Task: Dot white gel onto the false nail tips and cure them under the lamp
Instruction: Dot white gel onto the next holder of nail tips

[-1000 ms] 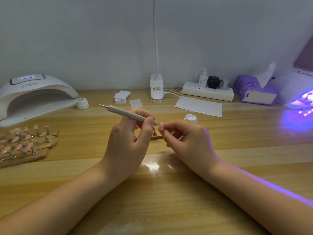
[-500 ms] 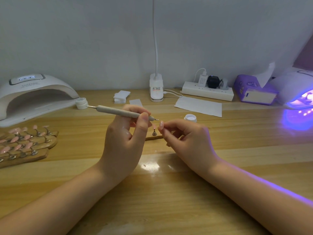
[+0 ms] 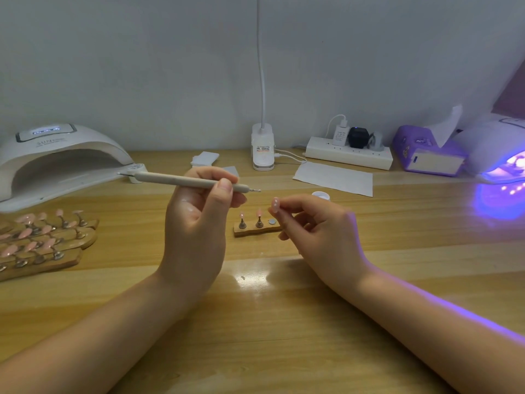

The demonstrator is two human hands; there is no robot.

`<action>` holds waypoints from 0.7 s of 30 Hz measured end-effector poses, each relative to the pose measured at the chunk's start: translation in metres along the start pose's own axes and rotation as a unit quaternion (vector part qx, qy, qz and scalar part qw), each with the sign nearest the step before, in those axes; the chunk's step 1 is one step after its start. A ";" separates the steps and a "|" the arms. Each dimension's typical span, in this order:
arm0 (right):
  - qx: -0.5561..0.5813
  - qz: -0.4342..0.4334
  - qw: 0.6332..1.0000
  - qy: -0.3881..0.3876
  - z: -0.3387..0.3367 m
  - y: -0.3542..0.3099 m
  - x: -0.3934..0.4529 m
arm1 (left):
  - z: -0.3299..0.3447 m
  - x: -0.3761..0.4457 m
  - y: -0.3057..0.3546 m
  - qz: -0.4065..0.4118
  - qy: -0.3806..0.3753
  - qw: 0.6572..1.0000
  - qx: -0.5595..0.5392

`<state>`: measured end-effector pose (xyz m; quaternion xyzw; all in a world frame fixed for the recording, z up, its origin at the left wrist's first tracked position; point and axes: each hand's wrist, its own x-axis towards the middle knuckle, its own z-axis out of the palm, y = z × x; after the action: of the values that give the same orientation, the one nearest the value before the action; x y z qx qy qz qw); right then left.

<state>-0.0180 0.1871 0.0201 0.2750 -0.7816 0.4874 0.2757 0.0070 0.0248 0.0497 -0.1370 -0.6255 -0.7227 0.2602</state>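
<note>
My left hand (image 3: 199, 220) grips a beige dotting pen (image 3: 184, 179), its metal tip pointing right. My right hand (image 3: 315, 223) pinches a pink false nail tip (image 3: 275, 204) that carries small white dots, a little to the right of the pen's tip. Between my hands lies a small wooden holder (image 3: 257, 229) with two pink tips standing on metal pegs and one bare magnet spot. An open white gel jar (image 3: 321, 195) peeks out behind my right hand. A white curing lamp (image 3: 56, 160) sits unlit at the left, and another lamp (image 3: 500, 155) glows purple at the far right.
Wooden holders (image 3: 42, 243) with several pink tips lie at the left edge. A jar lid (image 3: 136, 172), white pads (image 3: 205, 159), a desk lamp base (image 3: 263, 150), a paper sheet (image 3: 333, 179), a power strip (image 3: 349, 156) and a purple tissue box (image 3: 426, 155) line the back.
My left hand has lifted the pen away from the nail tip and moved left. My right hand has raised the dotted tip off the holder, uncovering the holder between them.
</note>
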 end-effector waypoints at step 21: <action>-0.210 0.167 0.956 -0.120 0.014 0.010 0.009 | -0.002 0.003 -0.012 -0.022 0.014 1.000 -0.007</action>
<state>-0.0339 0.1770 0.0151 0.1333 -0.9281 0.3152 0.1466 -0.0020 0.0229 0.0406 -0.1149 -0.6198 -0.7341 0.2525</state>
